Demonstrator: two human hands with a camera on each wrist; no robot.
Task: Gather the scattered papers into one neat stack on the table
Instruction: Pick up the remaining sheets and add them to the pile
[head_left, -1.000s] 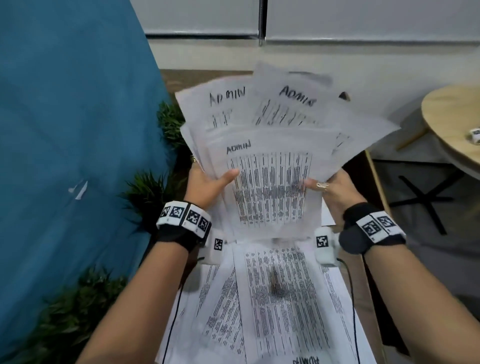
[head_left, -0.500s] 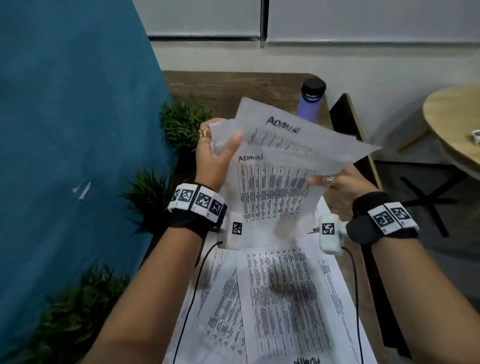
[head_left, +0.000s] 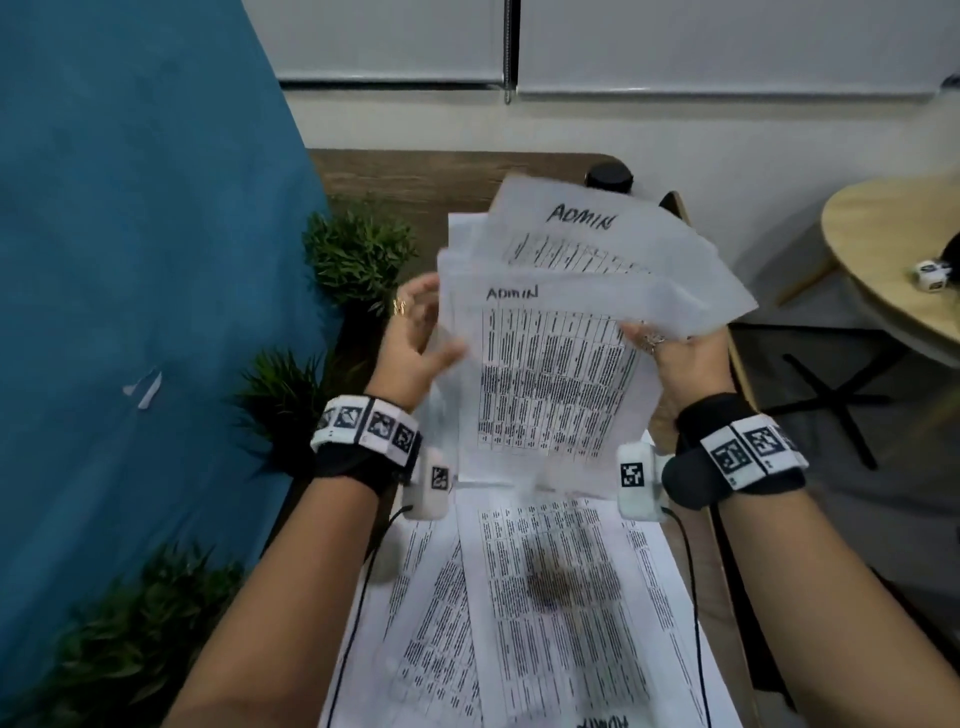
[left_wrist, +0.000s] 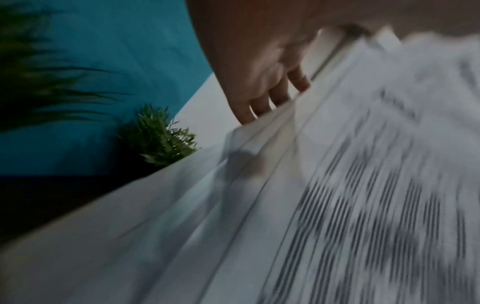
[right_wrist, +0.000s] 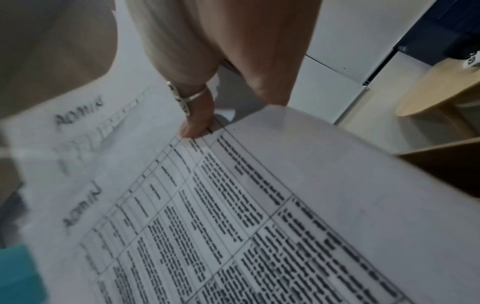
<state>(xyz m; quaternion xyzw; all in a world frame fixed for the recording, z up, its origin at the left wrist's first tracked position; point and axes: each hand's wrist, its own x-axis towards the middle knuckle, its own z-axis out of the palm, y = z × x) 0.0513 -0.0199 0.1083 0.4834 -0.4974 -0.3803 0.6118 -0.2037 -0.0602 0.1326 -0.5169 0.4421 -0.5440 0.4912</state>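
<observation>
Rear held sheet (head_left: 597, 234): handwritten "ADMIN" across its top.
Front held sheet (head_left: 550, 384): handwritten "ADMIN" at top left.
Flat sheet (head_left: 556, 597): on the surface (head_left: 410, 179); upside-down word at my near edge, probably "ADMIN", cut off.
Grid print (right_wrist: 233, 216): too blurred for me to read.

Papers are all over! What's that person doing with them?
A person is tidying printed papers. Both hands hold up a fanned bunch of papers marked ADMIN above the table. The right hand pinches its right edge, and the left hand, blurred, holds its left edge. The bunch is uneven, with corners sticking out. More loose sheets lie spread on the table underneath, so there is no single neat stack yet.
</observation>
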